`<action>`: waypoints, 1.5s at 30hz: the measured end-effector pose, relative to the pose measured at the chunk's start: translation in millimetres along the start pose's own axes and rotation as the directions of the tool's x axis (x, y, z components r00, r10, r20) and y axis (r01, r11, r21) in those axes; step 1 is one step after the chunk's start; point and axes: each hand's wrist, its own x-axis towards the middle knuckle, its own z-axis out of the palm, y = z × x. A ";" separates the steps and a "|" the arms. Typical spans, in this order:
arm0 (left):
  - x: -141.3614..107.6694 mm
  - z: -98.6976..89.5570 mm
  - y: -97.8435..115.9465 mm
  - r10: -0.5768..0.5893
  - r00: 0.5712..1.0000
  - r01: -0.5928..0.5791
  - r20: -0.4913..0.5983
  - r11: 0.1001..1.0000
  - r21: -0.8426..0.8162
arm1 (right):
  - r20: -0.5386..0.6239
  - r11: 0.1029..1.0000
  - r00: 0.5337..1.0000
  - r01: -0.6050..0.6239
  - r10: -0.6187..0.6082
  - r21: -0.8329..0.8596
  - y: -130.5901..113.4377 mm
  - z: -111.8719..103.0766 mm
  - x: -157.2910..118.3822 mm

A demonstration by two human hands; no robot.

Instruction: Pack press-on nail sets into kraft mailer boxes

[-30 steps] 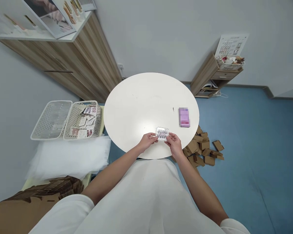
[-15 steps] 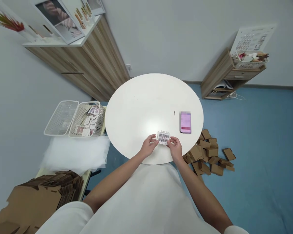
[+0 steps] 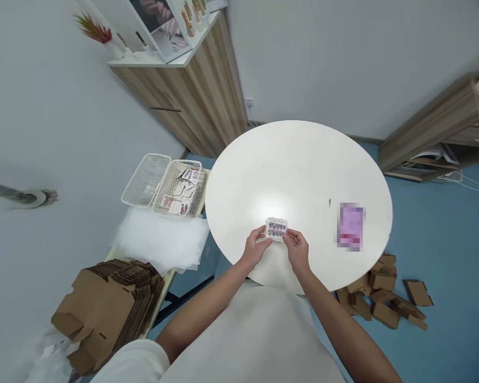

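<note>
A small clear plastic case (image 3: 277,229) with rows of dark, shiny press-on nails is held over the near part of the white oval table (image 3: 303,154). My left hand (image 3: 256,247) grips the case's left edge between thumb and fingers. On the right edge, my right hand (image 3: 297,249) pinches it the same way. The lid looks closed, though the clear plastic makes this hard to judge. To the right lies a blurred purple rectangular item (image 3: 351,226), with a tiny dark object (image 3: 329,202) on the table just beyond it.
Left of the table, a side table carries white baskets (image 3: 179,186) with cards, translucent sheets (image 3: 163,236) and stacked flat cardboard (image 3: 107,308). Small cardboard boxes (image 3: 383,292) lie on the blue floor at right. Wooden cabinets (image 3: 207,85) stand against the wall.
The view has turned to the left, so the table and surroundings sit farther right in the picture. Both hands still hold the case, with little change in grip.
</note>
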 end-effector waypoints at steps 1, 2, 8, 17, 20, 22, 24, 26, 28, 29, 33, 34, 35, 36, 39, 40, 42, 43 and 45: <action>5.9 -10.2 0.3 -0.005 1.000 0.005 -0.022 1.000 0.002 | 0.021 1.000 1.000 0.005 -0.004 -0.020 0.1 12.8 2.9; 12.4 -21.7 0.6 -0.007 0.999 0.007 -0.046 1.000 0.007 | 0.041 0.999 0.999 0.009 -0.007 -0.050 0.7 26.5 5.9; 59.7 -105.3 7.0 0.015 0.987 0.003 -0.161 0.994 0.107 | 0.126 0.970 0.990 -0.035 0.067 -0.239 13.6 120.0 26.8; 133.6 -188.6 16.4 0.159 0.986 -0.142 -0.047 0.956 0.257 | 0.128 0.909 0.991 0.088 -0.039 -0.408 34.6 216.7 62.4; 150.9 -197.7 14.5 0.178 0.984 -0.176 0.024 0.935 0.308 | 0.117 0.852 0.987 0.152 -0.108 -0.502 38.9 225.4 70.9; 157.3 -202.1 12.8 0.179 0.981 -0.195 0.078 0.914 0.356 | 0.123 0.789 0.984 0.178 -0.130 -0.589 41.8 226.4 74.0; 160.2 -206.0 10.9 0.189 0.974 -0.223 0.122 0.889 0.401 | 0.147 0.719 0.979 0.205 -0.143 -0.664 44.7 225.4 75.1; 160.8 -208.9 8.9 0.214 0.966 -0.255 0.142 0.867 0.428 | 0.172 0.664 0.972 0.234 -0.158 -0.710 47.5 223.9 75.1; 160.5 -210.4 7.2 0.247 0.959 -0.284 0.141 0.849 0.446 | 0.183 0.625 0.968 0.251 -0.173 -0.739 49.7 223.0 74.7; 160.3 -210.7 6.4 0.262 0.955 -0.297 0.140 0.842 0.451 | 0.185 0.611 0.966 0.257 -0.179 -0.749 50.5 222.9 74.5; 160.3 -210.2 3.1 0.293 0.945 -0.326 0.143 0.824 0.463 | 0.191 0.585 0.961 0.272 -0.198 -0.764 53.5 223.1 74.1; 160.4 -210.2 1.9 0.298 0.944 -0.329 0.142 0.823 0.463 | 0.190 0.584 0.961 0.273 -0.202 -0.765 54.5 223.0 74.0; 160.4 -210.1 0.6 0.305 0.942 -0.335 0.142 0.822 0.460 | 0.188 0.583 0.961 0.274 -0.205 -0.765 55.7 222.9 73.7; 160.2 -210.1 -0.7 0.315 0.938 -0.344 0.142 0.820 0.457 | 0.185 0.584 0.960 0.274 -0.209 -0.764 57.1 222.6 73.4; 159.0 -209.7 -4.1 0.345 0.928 -0.371 0.142 0.808 0.457 | 0.179 0.590 0.957 0.281 -0.227 -0.757 61.9 221.6 72.2; 158.5 -209.3 -5.0 0.349 0.926 -0.373 0.141 0.805 0.461 | 0.183 0.587 0.954 0.290 -0.236 -0.756 63.4 221.3 71.8; 157.7 -208.0 -6.3 0.348 0.928 -0.368 0.133 0.805 0.466 | 0.197 0.581 0.947 0.312 -0.254 -0.752 65.8 220.8 71.4; 157.4 -207.2 -7.0 0.346 0.930 -0.363 0.126 0.809 0.462 | 0.205 0.582 0.944 0.322 -0.259 -0.747 66.5 220.5 71.5; 157.1 -205.3 -8.8 0.344 0.933 -0.355 0.104 0.831 0.429 | 0.218 0.604 0.943 0.328 -0.251 -0.727 66.6 219.7 72.4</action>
